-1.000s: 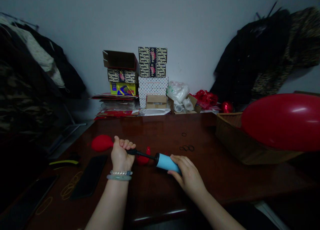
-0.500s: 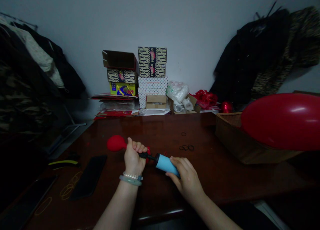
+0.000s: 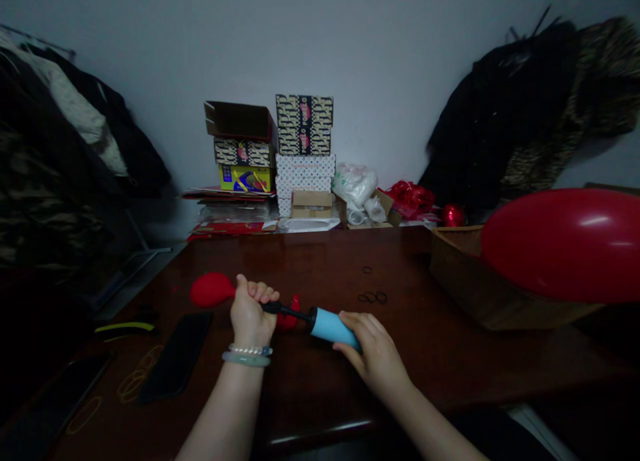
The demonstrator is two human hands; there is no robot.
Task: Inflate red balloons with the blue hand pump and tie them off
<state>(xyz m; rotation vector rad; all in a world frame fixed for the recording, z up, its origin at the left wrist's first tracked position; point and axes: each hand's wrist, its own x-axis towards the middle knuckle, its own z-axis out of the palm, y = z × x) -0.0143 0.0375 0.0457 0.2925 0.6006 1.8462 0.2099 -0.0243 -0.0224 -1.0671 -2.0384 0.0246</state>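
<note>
My left hand (image 3: 253,312) is closed round the black nozzle end of a hand pump, with the neck of a small, partly inflated red balloon (image 3: 212,290) pinched there. The balloon bulges out to the left of the fist. A black rod (image 3: 295,313) shows between that end and the pump's light blue barrel (image 3: 333,329). My right hand (image 3: 374,351) is wrapped round the barrel. Behind the rod, a limp red piece (image 3: 290,316) lies on the table.
A large red balloon (image 3: 565,244) rests over a brown basket (image 3: 465,294) at the right. Dark rings (image 3: 373,297) lie mid-table. Phones (image 3: 177,357), yellowish bands (image 3: 133,384) and a yellow-edged tool (image 3: 125,327) lie left. Stacked boxes (image 3: 305,124) stand behind the table.
My left hand has moved left with the small balloon, and more of the black rod shows. The balloon looks slightly bigger. My right hand and the barrel have hardly moved.
</note>
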